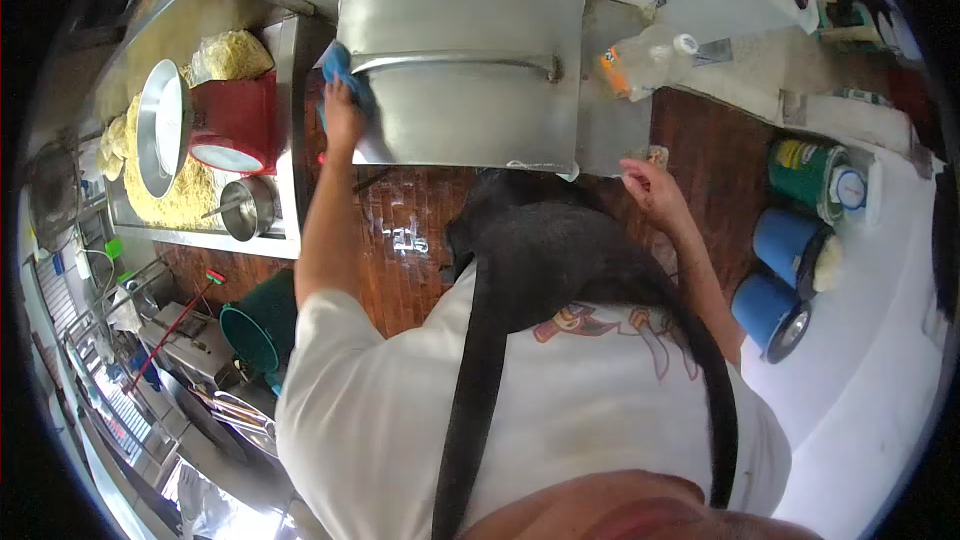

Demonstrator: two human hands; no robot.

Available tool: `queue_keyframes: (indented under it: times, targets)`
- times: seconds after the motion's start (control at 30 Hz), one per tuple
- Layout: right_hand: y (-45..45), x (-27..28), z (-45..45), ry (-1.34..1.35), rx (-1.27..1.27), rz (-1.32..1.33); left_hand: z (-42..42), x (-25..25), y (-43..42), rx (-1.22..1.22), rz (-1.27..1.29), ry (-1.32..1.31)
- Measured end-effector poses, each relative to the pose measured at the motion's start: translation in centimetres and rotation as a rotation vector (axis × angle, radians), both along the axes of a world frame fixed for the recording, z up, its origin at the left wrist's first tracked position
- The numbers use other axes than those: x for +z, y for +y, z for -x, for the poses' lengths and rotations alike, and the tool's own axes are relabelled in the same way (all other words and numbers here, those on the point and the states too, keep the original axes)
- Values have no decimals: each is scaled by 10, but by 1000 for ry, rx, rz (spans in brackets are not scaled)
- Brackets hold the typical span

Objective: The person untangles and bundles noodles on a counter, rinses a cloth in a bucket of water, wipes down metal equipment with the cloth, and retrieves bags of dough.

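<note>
My left hand [343, 120] is closed on a blue cloth [337, 62], which lies against the left edge of a stainless-steel lid [460, 115]. A long bar handle [455, 59] runs across the lid, just right of the cloth. To the right, my right hand [655, 192] hangs free over the floor with its fingers loosely bent and apart, and nothing shows in it. It is near the lid's front right corner and the metal side surface. A clear plastic bottle [648, 60] with an orange label lies on that surface, beyond the hand.
At left, a metal-edged counter holds a heap of yellow shreds [165, 202], a steel bowl [162, 130], a red container [235, 120] and a small pot [246, 210]. A green bin [262, 320] stands below. Blue containers [785, 245] and a green tin [800, 175] stand at right.
</note>
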State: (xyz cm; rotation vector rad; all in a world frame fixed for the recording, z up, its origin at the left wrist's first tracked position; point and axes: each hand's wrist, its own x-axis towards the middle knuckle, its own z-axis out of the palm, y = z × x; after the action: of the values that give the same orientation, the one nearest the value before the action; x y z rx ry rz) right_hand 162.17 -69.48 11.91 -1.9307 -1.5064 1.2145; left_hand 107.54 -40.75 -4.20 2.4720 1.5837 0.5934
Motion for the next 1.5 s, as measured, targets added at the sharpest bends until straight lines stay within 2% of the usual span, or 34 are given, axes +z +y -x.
queue_keyframes:
  times: [0.03,0.1,0.17,0.23,0.3,0.37,0.43,0.5,0.6,0.73,0.8,0.9,1.0,1.13,1.2,1.23,1.27,1.3,1.4,1.43,1.5]
  targets:
    - [0,0,-7,1,-3,-2,-9,-27,-25,106,-47,99]
    - [-3,1,-22,-11,4,-4,-66,19,-77,34,8,221]
    - [-11,1,-36,-32,17,0,-81,43,-55,51,201,317]
    - [-18,0,-52,-54,45,-6,-111,52,-31,197,272,372]
    - [-26,-3,-65,-49,46,-43,-157,37,-32,351,90,339]
    - [-35,-9,-78,-23,10,-102,-215,36,-45,312,127,405]
    - [-46,-17,-89,-10,32,-61,-272,29,-72,191,58,252]
    - [-52,-23,-97,16,59,-56,-316,50,-106,109,111,273]
    - [-65,-27,-114,41,65,-59,-319,59,-165,-116,111,69]
    - [-98,-29,-142,39,-60,-61,-292,53,-215,-189,179,88]
    - [-112,-32,-157,19,-110,-72,-303,51,-213,-229,154,95]
    - [-124,-35,-162,16,-98,-35,-367,62,-178,-249,138,89]
    - [-111,-34,-164,75,-33,-23,-408,50,-167,-122,106,84]
    - [-80,-23,-150,81,58,-90,-383,47,-222,-30,61,45]
    - [-64,-15,-142,74,105,-92,-330,30,-228,56,15,-13]
    - [-58,-7,-139,59,128,-80,-291,25,-217,93,3,-16]
    - [-55,-3,-137,42,153,-65,-250,-2,-202,274,-89,39]
    - [-53,-4,-134,57,169,-69,-218,9,-183,378,-113,184]
    - [-39,-6,-117,86,244,-121,-141,24,-128,559,-4,209]
    - [-29,-3,-105,86,283,-162,-133,24,-112,652,45,196]
    - [-4,8,-75,88,327,-249,-169,28,-97,701,108,391]
